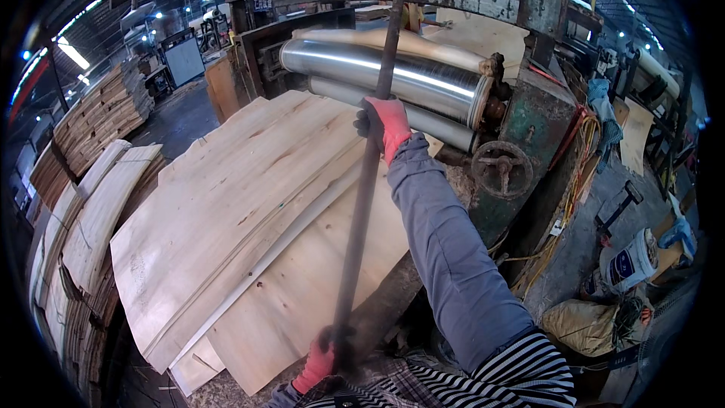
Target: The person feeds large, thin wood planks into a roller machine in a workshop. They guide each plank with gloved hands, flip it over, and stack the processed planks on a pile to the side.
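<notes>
So both gloved hands, right hand (387,127) and left hand (319,363), are clamped on the long metal rod (361,204) over the veneer sheets (249,204); I'd keep that wide grip steady near the rollers (377,68).

Dim hall, overhead lamp glare, fisheye-bent edges.

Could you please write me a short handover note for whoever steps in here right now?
Right hand: red glove, arm stretched forward, closed around the long dark rod high up, in front of the steel rollers.
Left hand: red glove, closed around the same rod near its lower end, close to the body.
The rod runs steeply from the lower hand up past the rollers and out of the top of the picture.
Veneer sheets lie stacked in front of the rollers, overlapping and fanned out; more stacks stand to the left.
Done: both hands grip the rod. Left: cannot be told from this view.
</notes>
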Tool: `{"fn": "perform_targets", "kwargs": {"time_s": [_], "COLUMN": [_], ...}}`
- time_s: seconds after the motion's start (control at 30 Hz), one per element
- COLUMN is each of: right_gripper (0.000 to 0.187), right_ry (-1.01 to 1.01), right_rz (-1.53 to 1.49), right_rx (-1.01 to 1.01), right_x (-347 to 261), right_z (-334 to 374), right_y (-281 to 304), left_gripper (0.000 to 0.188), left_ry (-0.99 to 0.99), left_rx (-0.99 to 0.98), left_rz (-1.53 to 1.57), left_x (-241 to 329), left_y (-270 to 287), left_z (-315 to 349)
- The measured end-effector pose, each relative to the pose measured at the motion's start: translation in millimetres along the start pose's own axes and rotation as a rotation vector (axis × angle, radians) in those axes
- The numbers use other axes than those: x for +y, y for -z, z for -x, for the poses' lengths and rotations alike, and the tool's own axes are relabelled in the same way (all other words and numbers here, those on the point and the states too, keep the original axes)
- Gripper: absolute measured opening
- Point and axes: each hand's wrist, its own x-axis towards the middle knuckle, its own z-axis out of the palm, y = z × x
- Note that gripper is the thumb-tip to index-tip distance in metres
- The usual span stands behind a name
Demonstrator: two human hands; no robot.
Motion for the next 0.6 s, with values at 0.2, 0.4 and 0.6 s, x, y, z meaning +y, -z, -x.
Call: {"fn": "perform_targets", "kwargs": {"time_s": [0.2,0.4,0.6], "right_gripper": [0.017,0.018,0.015], "right_ry": [-0.001,0.007,-0.011], "right_rz": [-0.006,0.049,-0.019], "right_rx": [-0.017,0.007,-0.013], "right_x": [6.1,4.6,1.9], "right_z": [-4.2,-4.2,-3.9], "right_y": [0.2,1.5,0.0], "left_gripper": [0.047,0.048,0.047], "left_ry": [-0.1,-0.088,-0.106], "left_rx": [0.063,-0.003,0.011], "left_rz": [-0.09,0.005,-0.057], "left_x": [-36.9,9.2,-0.3], "left_y": [9.2,-6.4,-3.5], "left_z": [-4.6,1.6,-0.2]}}
